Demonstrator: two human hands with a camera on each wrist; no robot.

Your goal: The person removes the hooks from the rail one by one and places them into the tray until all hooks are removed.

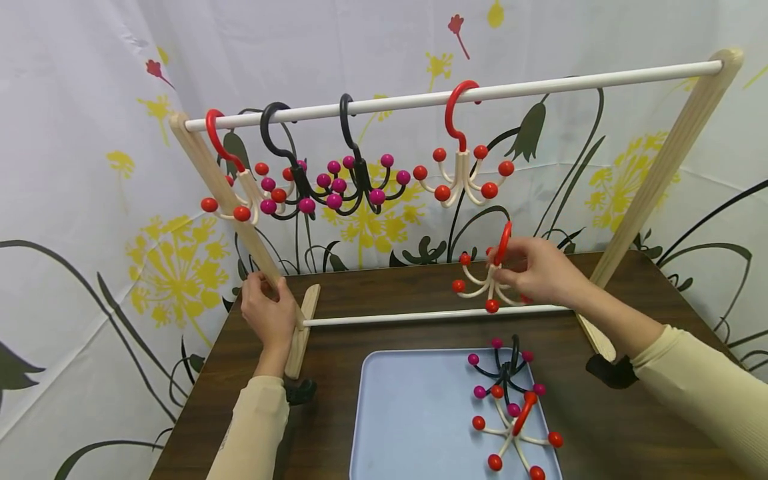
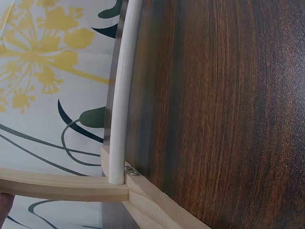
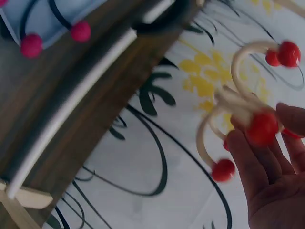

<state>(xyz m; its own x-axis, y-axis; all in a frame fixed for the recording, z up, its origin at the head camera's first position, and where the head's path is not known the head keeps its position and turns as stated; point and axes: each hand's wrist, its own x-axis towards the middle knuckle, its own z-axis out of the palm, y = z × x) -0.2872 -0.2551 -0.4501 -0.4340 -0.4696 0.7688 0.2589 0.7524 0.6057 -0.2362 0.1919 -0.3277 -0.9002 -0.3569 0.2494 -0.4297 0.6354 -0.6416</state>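
My right hand pinches a cream hanger with a red hook and red ball tips, just above the lower white bar. In the right wrist view, that hanger is blurred, with its curved arms spread beside the fingers. My left hand grips the lower part of the rack's left wooden post. On the upper white rod hang two red-hooked cream hangers and two black hangers with magenta balls, the latter close together left of the middle.
A pale blue tray lies in front of the rack. At its right side are a black hanger and a cream hanger, overlapping. The rack's right post leans outward on a wooden foot. Behind the dark table hangs a floral curtain.
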